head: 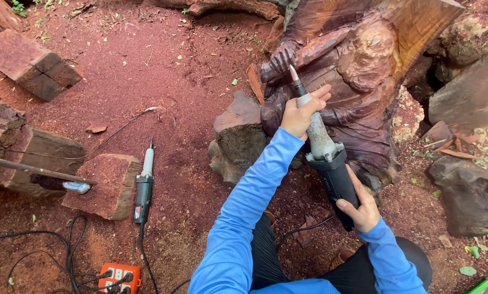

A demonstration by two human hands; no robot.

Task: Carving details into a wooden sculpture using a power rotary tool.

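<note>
A long die grinder (324,153) with a grey neck and black body points up at a dark reddish wood carving (358,71) of a seated figure. Its pointed burr tip (293,73) sits just beside the carved hand (279,61). My left hand (303,112) wraps the grey neck near the front. My right hand (359,206) grips the black rear body, from which a cable runs down. Both arms wear blue sleeves.
A second grinder (144,185) lies on the red sawdust-covered ground, its cord leading to an orange power strip (119,276). Wood blocks (109,185) and a log chunk (29,62) lie at left, a stump (238,136) beside the carving, rocks (467,193) at right.
</note>
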